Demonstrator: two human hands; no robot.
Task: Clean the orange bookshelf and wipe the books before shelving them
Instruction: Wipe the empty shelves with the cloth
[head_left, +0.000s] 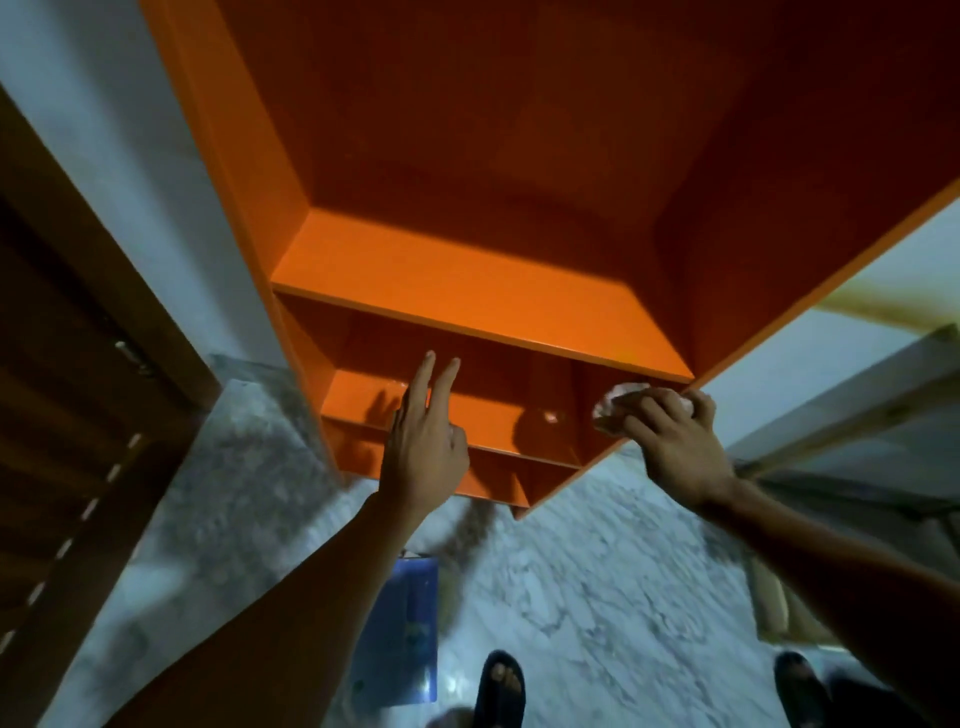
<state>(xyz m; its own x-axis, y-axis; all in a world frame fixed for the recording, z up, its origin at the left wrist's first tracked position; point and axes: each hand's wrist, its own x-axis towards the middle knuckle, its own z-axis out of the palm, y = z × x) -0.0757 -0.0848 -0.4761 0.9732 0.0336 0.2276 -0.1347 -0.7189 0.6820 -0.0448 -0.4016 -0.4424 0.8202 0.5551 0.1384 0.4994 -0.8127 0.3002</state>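
A person's right hand (675, 441) presses a crumpled pale cloth (618, 402), soft and light, against the glossy orange wooden bookshelf (467, 291), apparently its right wall; the left hand (423, 441), fingers spread, hovers empty.

1 bookshelf (467, 291), 1 cloth (618, 400), 1 blue book (410, 623), 2 sandals (501, 686).

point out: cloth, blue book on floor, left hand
cloth (615, 396): head view, on the pale bunched part showing beside the right hand's fingers.
blue book (410, 613): head view, on the middle of its cover.
left hand (423, 441): head view, on the back of the hand.
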